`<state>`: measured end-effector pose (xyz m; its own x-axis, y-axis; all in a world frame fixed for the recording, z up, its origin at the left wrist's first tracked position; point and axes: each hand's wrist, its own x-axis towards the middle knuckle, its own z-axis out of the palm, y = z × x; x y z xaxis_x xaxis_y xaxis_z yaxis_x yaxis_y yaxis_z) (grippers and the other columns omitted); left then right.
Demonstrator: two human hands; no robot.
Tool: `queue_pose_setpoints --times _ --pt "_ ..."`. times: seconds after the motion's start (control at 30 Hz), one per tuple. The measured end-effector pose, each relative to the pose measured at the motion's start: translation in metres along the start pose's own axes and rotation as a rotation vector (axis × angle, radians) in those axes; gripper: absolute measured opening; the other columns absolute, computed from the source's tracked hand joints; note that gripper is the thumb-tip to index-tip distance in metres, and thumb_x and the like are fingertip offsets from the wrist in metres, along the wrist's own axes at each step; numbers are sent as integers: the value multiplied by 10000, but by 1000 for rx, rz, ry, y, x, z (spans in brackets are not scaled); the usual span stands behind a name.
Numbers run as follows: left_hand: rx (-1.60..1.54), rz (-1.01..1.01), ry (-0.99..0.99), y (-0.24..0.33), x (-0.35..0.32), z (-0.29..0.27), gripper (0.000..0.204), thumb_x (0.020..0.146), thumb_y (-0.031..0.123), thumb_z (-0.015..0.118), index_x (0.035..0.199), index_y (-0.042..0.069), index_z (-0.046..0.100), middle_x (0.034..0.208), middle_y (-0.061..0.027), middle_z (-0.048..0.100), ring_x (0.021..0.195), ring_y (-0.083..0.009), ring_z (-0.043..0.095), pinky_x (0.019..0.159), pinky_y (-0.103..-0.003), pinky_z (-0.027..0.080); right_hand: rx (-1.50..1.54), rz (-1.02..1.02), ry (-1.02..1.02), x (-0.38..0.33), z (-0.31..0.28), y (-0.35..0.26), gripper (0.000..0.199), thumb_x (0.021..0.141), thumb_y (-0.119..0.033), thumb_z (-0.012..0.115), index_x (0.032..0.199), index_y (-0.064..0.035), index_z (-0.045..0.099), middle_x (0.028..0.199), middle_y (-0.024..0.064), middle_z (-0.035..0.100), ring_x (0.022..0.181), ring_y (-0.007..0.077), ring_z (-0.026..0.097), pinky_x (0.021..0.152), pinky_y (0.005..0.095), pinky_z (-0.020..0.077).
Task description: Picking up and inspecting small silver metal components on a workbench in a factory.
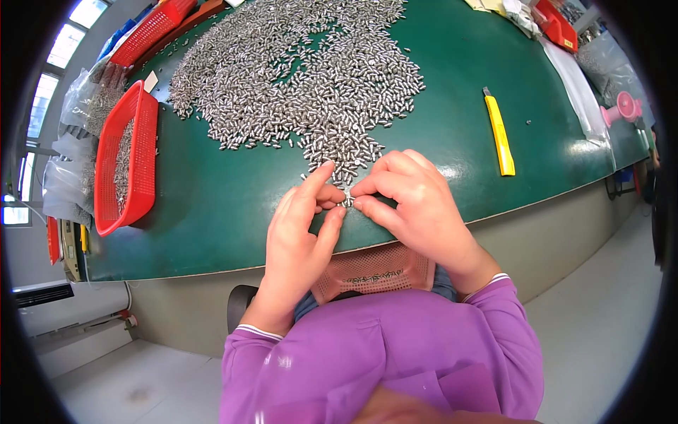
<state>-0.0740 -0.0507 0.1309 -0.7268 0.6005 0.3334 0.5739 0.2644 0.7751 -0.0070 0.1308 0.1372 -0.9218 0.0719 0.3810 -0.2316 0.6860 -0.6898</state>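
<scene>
Works at a green desk (pixel 452 120) bearing a broad heap (pixel 282 106) of bullet-shaped metal pieces, with more in a long red basket (pixel 146 155) at left and some in a pink basket (pixel 378 258) below the front edge. Curls left hand (pixel 293 219) and right hand (pixel 422 200) toward each other, fingertips at small pieces (pixel 347 201) by the heap's near tip; cannot tell any firm pinch. Shows, across the heap, long axes pointing in mixed directions.

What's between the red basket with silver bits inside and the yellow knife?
In the head view: green tabletop, then the big pile of silver pieces, then green tabletop again.
</scene>
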Motion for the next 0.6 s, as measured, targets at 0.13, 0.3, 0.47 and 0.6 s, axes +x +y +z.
queue_pose_setpoints --times 0.13,0.3,0.47,0.6 --pt "-5 -27 -3 2 1 0 575 809 -66 685 1354 42 535 927 -67 680 857 -222 628 770 -347 530 -54 8 3 1 4 -3 97 783 -147 749 837 -108 678 866 25 593 861 259 558 765 402 435" --pt "-29 -59 -12 2 1 0 567 813 -63 681 1349 38 528 919 -63 677 856 -215 622 773 -343 523 -54 24 -18 2 2 -5 118 775 -143 750 848 -113 661 880 24 595 879 262 560 780 410 429" --pt "-28 -71 -23 2 0 0 568 801 -62 687 1338 39 532 917 -50 674 854 -209 616 778 -344 513 -56 31 -34 3 1 -7 120 771 -126 740 845 -113 646 889 31 600 896 266 564 789 413 428" --pt "-37 -80 -34 1 -1 -1 577 789 -59 695 1333 49 539 917 -42 674 857 -209 616 783 -351 513 -52 31 -41 3 0 -8 119 771 -121 736 841 -114 641 889 33 596 900 266 562 793 413 425"
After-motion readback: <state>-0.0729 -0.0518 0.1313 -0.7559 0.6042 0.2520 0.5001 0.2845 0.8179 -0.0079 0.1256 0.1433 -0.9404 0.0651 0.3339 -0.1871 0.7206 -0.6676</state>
